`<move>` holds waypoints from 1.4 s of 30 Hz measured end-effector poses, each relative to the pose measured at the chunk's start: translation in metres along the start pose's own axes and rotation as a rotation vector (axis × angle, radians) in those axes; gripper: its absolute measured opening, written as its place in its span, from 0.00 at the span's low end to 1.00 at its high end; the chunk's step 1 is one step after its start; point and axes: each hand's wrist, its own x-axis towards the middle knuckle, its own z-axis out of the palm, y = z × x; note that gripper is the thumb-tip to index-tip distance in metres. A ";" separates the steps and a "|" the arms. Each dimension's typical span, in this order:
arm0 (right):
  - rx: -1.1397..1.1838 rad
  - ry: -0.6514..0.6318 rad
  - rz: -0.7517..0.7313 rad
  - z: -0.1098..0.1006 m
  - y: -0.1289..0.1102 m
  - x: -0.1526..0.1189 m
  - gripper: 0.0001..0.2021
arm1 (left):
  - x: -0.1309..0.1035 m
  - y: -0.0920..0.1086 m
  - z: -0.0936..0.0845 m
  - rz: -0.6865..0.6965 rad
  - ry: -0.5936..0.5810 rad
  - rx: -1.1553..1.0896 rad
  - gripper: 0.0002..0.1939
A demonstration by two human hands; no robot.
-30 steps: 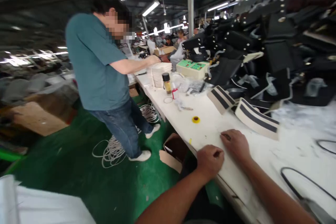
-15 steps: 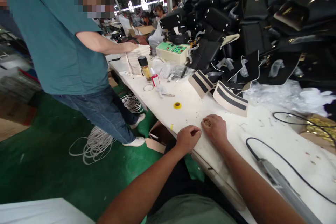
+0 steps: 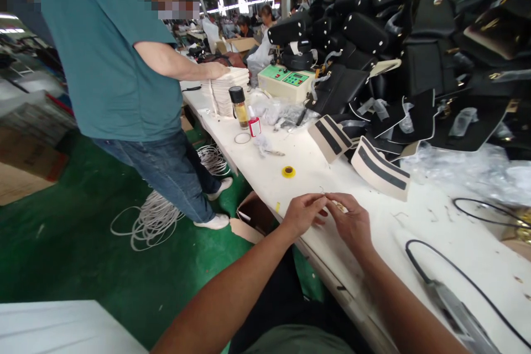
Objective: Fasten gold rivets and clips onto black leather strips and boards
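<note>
My left hand point(image 3: 305, 214) and my right hand point(image 3: 350, 223) meet above the near edge of the white worktable point(image 3: 265, 180). Their thumbs and forefingers are pinched together, fingertip to fingertip. Curled fingers of the right hand hold small gold-coloured metal pieces point(image 3: 341, 207), which show only in part. Whatever lies between the left fingertips is too small to make out. Just beyond the hands is a yellow tape roll point(image 3: 289, 171). Two cream strips with dark bands, one a curved strip point(image 3: 380, 168), lie further back to the right.
Black bags point(image 3: 344, 83) are heaped at the back right. A corded grey tool point(image 3: 458, 310) lies at my right. A spray can point(image 3: 239, 106), a red-and-white bottle point(image 3: 254, 124) and a control box point(image 3: 286, 83) stand further along. A co-worker point(image 3: 112, 66) touches a white stack point(image 3: 228, 94).
My hands have come together, fingertips now touching where they were slightly apart. The view has shifted a little, so the table's things appear further right.
</note>
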 end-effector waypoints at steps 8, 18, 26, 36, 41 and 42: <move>0.075 -0.100 -0.006 0.030 -0.018 0.015 0.12 | 0.001 0.008 -0.024 -0.008 0.117 -0.192 0.25; -0.066 -0.401 -0.022 0.069 -0.043 0.114 0.16 | 0.025 0.021 -0.082 0.081 0.375 -0.112 0.18; -0.348 -0.475 -0.082 0.166 -0.019 0.197 0.13 | 0.044 0.029 -0.138 0.284 0.470 0.332 0.05; -0.442 -0.538 -0.110 0.179 -0.005 0.208 0.08 | 0.102 0.036 -0.170 0.364 0.419 1.035 0.03; -0.356 -0.520 -0.053 0.161 -0.004 0.207 0.07 | 0.105 0.032 -0.169 0.344 0.458 1.006 0.03; -0.327 -0.513 -0.034 0.155 -0.005 0.206 0.07 | 0.105 0.033 -0.168 0.348 0.463 0.990 0.03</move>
